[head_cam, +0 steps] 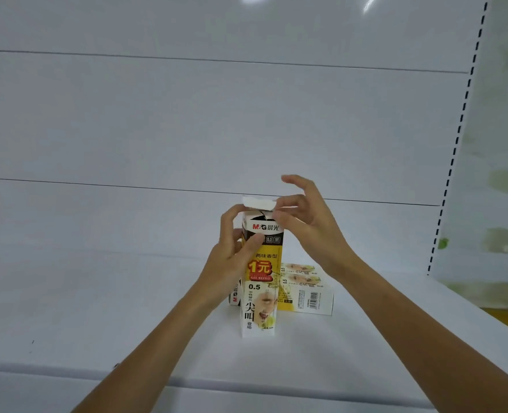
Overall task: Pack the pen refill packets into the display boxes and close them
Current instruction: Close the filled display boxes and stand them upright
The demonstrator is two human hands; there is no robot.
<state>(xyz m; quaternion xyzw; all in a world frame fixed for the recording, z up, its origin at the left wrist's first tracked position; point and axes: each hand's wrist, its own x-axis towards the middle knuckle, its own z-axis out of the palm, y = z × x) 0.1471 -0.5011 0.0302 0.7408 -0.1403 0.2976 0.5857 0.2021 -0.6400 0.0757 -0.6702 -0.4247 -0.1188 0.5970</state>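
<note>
A smooth white shelf point(97, 308) is spreading across the view. At its centre a tall, slim cardboard display box point(261, 281), glossy with yellow, white and black print, is standing upright. A second box point(309, 293) is lying flat just behind it, to the right. The left hand point(231, 257) is clasping the upright box's upper left side. The right hand point(309, 222) is pinching the right end of the small white top flap point(258, 202). Closing it well probably means bracing the box and tucking the flap in squarely. No refill packets are showing.
</note>
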